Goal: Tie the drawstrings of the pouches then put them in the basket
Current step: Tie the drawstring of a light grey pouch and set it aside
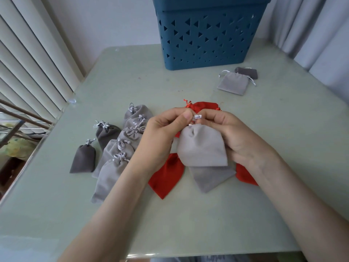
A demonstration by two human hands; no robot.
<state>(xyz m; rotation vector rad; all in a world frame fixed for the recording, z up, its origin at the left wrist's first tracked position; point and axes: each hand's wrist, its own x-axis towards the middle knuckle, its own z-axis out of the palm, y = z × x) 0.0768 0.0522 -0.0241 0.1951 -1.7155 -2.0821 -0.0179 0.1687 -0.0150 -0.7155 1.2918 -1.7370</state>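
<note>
left hand (pixel 162 129) and right hand (pixel 232 133) pinch drawstring (pixel 197 116) of 1 grey pouch (pixel 202 148) between them, 7 tied pouches (pixel 113 174) left of left hand, 2 flat pouches (pixel 232 83) beyond right hand by basket (pixel 207 35), open table (pixel 292 148) right of right hand to edge

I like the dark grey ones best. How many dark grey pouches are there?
3: a dark grey pouch far left, another beside it, a third by the basket. Others may be hidden.
</note>
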